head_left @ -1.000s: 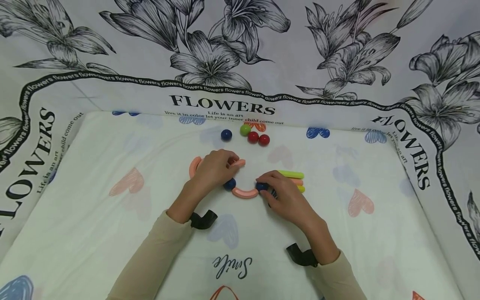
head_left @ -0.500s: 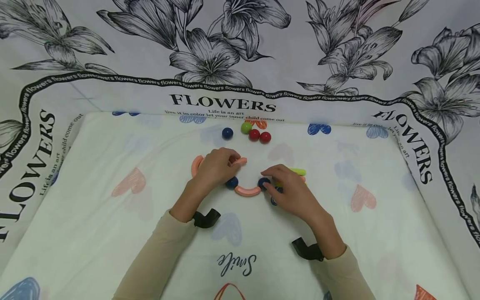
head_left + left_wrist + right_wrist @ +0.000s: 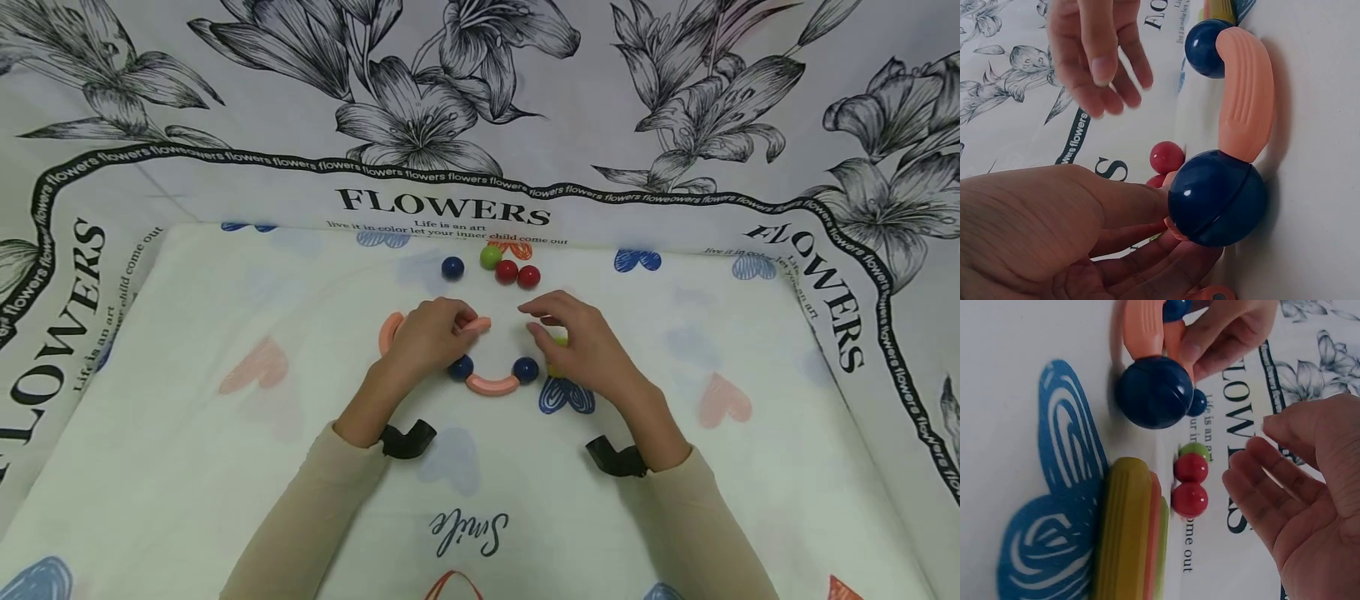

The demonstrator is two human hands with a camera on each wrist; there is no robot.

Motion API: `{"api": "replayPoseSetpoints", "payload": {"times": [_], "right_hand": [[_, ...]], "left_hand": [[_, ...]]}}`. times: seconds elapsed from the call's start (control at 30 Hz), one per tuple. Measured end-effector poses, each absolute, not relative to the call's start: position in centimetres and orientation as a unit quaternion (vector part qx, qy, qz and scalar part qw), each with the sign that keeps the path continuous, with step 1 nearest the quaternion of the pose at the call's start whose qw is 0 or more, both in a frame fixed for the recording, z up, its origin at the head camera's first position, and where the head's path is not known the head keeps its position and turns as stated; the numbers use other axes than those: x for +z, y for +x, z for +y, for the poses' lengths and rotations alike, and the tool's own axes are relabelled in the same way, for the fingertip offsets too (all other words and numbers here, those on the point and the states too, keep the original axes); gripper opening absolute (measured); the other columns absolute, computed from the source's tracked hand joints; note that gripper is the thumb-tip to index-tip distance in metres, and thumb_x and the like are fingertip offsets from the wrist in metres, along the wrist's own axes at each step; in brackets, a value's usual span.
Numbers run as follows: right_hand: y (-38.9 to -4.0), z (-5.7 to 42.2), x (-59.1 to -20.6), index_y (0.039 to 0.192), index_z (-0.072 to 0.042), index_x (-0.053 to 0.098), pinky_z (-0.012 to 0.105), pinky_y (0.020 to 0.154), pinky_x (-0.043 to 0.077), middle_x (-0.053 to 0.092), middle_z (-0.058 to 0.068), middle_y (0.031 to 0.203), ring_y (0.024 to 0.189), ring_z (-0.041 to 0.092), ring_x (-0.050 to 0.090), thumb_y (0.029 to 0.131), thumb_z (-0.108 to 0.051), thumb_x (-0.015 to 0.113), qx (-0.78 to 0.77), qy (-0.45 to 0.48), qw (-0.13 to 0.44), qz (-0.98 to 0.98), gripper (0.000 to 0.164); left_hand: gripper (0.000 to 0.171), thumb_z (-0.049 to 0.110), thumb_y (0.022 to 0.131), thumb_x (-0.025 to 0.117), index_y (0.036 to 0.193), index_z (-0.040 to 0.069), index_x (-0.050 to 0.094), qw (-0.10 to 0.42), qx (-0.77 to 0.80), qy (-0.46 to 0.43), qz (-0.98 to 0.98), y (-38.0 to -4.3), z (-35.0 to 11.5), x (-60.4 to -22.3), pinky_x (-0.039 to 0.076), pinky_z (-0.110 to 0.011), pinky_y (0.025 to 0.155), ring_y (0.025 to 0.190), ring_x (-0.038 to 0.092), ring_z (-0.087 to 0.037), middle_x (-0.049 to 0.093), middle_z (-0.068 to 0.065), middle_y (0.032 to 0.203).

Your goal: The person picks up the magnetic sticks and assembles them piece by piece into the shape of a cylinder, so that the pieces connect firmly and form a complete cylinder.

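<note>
White cloth (image 3: 150, 467) with printed hearts, floral fabric (image 3: 540, 150) along far side. In the middle, a curved near salmon piece (image 3: 492, 386), long axis left to right, between left blue ball (image 3: 460, 367) and right blue ball (image 3: 526, 369), touching both. Left salmon piece (image 3: 388, 333) shows past the left hand, mostly covered.

Left hand (image 3: 427, 337) pinches the held salmon piece (image 3: 483, 323) between thumb and fingers; its bare end points right. Can't tell whether that hand also touches the left blue ball.

Key relation, as judged: the gap between that bare end and the right blue ball. Right hand (image 3: 581, 337) is nearer to this gap; the ball lies near and left of its fingers, the bare end left of them. Right fingers spread, thumb well apart, nothing held; no contact seen.

Yellow stick (image 3: 1124, 531), orange stick (image 3: 1149, 550) and green stick (image 3: 1162, 550) lie side by side, roughly left to right, partly hidden by the right hand in the head view.

Far side: far blue ball (image 3: 452, 267), green ball (image 3: 491, 257), two red balls (image 3: 506, 272).
</note>
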State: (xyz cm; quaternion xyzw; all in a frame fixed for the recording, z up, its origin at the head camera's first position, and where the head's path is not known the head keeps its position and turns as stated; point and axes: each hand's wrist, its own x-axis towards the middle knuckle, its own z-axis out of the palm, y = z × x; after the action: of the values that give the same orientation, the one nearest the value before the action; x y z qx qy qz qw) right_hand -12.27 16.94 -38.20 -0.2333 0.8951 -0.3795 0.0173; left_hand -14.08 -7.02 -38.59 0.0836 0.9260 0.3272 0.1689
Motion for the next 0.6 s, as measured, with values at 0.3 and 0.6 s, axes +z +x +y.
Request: {"api": "replayPoseSetpoints", "payload": {"times": [0.3,0.6], "right_hand": [[-15.0,15.9,-37.5,0.136,-0.006,0.067,0.048,0.106,0.058,0.067,0.013,0.136,0.129,0.031,0.065,0.102,-0.008,0.068,-0.382,-0.254,0.052,0.887,0.034],[-17.8,14.5,-37.2,0.136,-0.006,0.067,0.045,0.109,0.056,0.069,0.015,0.134,0.124,0.032,0.068,0.102,-0.008,0.068,-0.37,-0.274,0.06,0.886,0.034]], "left_hand": [[0.029,0.028,0.102,0.071,0.122,0.008,0.077,0.166,0.325,0.093,0.926,-14.0,-6.8,-38.6,0.056,-0.038,0.083,0.092,0.07,-0.023,0.077,-0.008,0.106],[0.029,0.029,0.102,0.071,0.12,0.007,0.077,0.162,0.332,0.096,0.924,-14.0,-6.8,-38.7,0.055,-0.036,0.08,0.087,0.069,-0.021,0.077,-0.009,0.103]]}}
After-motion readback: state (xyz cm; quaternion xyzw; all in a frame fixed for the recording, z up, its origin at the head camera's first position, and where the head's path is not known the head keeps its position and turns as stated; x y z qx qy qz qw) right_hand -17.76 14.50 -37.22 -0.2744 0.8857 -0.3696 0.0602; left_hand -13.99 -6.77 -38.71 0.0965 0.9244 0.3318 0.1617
